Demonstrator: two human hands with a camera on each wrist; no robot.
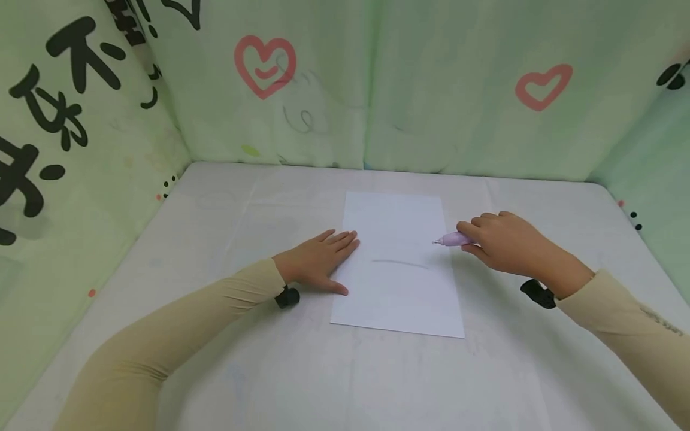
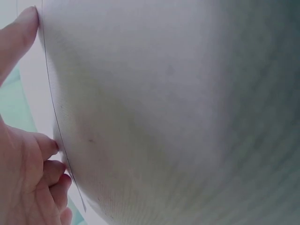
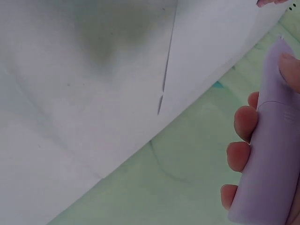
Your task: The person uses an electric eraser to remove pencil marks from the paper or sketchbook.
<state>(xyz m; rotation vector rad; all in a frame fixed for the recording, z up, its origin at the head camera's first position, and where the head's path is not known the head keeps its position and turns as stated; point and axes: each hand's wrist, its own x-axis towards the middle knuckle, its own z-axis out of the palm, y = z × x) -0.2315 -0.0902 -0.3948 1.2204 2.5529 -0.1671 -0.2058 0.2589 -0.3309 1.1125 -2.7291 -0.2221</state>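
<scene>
A white sheet of paper (image 1: 399,299) lies on the table with a faint grey curved line (image 1: 401,262) across its middle. My left hand (image 1: 323,260) rests at the sheet's left edge, fingers spread and fairly straight. In the left wrist view, the thumb (image 2: 18,40) and fingertips reach the paper's edge. My right hand (image 1: 507,245) grips a thick lilac pen-shaped tool (image 3: 269,154) with a narrow tip. That tip points left, over the sheet's right edge in the head view. The thumb lies along the tool's upper part, and the other fingers curl round its barrel.
A white cloth covers the table (image 1: 259,371). Green curtains (image 1: 431,120) with red hearts and black lettering enclose its back and sides. Dark wrist cameras hang under the left wrist (image 1: 287,297) and the right wrist (image 1: 538,293).
</scene>
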